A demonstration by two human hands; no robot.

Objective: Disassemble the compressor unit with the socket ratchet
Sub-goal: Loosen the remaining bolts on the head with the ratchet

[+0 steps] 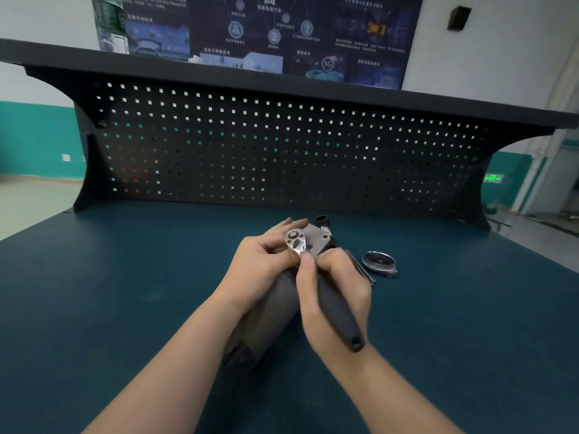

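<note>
The compressor unit (269, 311), a dark grey cylinder with a lighter metal end plate (316, 234), lies on the blue bench mat pointing away from me. My left hand (263, 267) wraps over its far end, fingers curled around it beside the ratchet head. The socket ratchet has a shiny silver head (295, 241) set on the end plate and a black handle (340, 311) running back toward me. My right hand (332, 286) grips that handle near the head, thumb up against the neck.
A removed round metal cover (379, 263) lies on the mat right of the unit, with a long thin bolt (360, 266) beside it. A black pegboard back panel (282, 151) and shelf rise behind the bench.
</note>
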